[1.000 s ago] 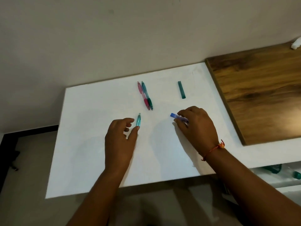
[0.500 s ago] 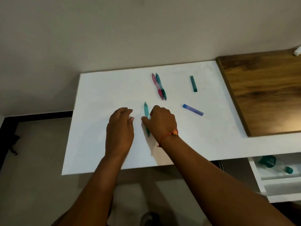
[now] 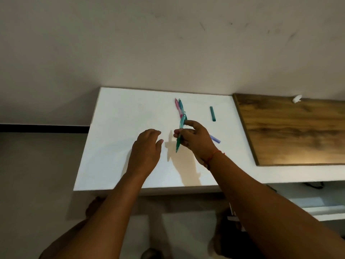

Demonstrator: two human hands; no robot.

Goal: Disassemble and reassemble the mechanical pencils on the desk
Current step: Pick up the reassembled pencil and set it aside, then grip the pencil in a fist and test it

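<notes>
Three mechanical pencils show on or above the white desk [image 3: 121, 146]. One, the teal pencil [image 3: 182, 122], is lifted off the surface just right of the frame's centre. The right hand [image 3: 196, 141] pinches it mid-barrel between thumb and fingers, with the tip slanting toward the lower left. The left hand [image 3: 147, 148] sits just beside it at centre, fingers loosely bent and holding nothing. Above the hands, the pink pencil [image 3: 177, 106] and the second teal pencil [image 3: 180, 105] lie side by side on the desk. A teal tube [image 3: 212, 114] lies to their right, and a blue tube [image 3: 216, 140] pokes out from behind the right hand.

The held pencil looks light and stiff, with a smooth plastic barrel that would probably slip under a loose pinch. The darker section near the tip seems the best place for the free hand to take hold, leaving the upper barrel to twist against. The tip and any lead inside are likely fragile, so bending force should be avoided.
</notes>
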